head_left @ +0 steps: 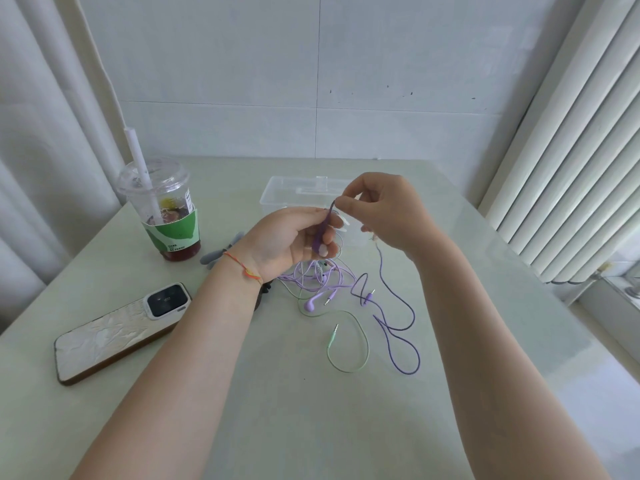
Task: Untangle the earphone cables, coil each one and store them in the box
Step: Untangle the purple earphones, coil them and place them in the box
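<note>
- Dark purple earphone cable (398,327): one end is raised above the table, its upper stretch running between both hands. The remainder hangs down to the table and lies in open loops to the right of the tangle. Plug end (370,296) rests beside the pile.
- Light purple earphone cable (332,276): bunched in the tangle on the table below the hands. One earbud (310,305) lies at the near edge.
- Pale green earphone cable (360,344): emerges from the tangle and forms one wide loop nearest the viewer, plug tip (334,332) pointing away.
- Clear plastic box (287,190): sits behind the tangle. Whether a lid is on cannot be determined.
</note>
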Available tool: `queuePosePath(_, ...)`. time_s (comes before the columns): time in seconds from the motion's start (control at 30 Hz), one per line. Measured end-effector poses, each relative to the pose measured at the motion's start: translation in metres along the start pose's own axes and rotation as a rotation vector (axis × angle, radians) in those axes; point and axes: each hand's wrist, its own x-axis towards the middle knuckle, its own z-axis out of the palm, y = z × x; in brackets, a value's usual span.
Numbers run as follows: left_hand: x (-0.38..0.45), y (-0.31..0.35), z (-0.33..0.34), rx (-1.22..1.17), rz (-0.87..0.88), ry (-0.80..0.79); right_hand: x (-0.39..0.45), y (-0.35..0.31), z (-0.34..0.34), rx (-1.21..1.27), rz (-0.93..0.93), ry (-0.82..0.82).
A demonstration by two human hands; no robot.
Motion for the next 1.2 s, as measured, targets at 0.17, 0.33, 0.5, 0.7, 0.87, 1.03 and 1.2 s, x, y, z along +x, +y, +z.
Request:
queuePosePath(0.17,-0.005,0.006,0.005,-0.118,-0.052,-0.132,0.002,0.003,0.001,0.112,0.012,-0.004)
queuePosePath(0.33,-0.008,0.011,0.0,-0.295,0.058,-0.137,-0.002,0.003,0.007,0.07,0.032,-0.181)
queuePosePath(0.5,-0.006,0.012,-0.008,-0.464,0.132,-0.016,-0.006,0.003,0.015,-0.016,0.099,-0.428)
queuePosePath(0.7,-0.004,0.012,-0.005,-0.41,0.186,0.075,-0.007,0.001,0.023,-0.096,0.115,-0.472)
queuePosePath(0.87,0.001,0.007,-0.004,-0.167,0.235,0.233,-0.008,0.001,0.025,-0.16,0.126,-0.507)
queuePosePath(1.03,0.004,0.0,-0.003,0.151,0.311,0.415,-0.009,-0.003,0.023,-0.197,0.122,-0.517)
queuePosePath(1.2,0.011,-0.009,-0.004,0.3,0.309,0.407,-0.011,-0.01,0.02,-0.233,0.08,-0.471)
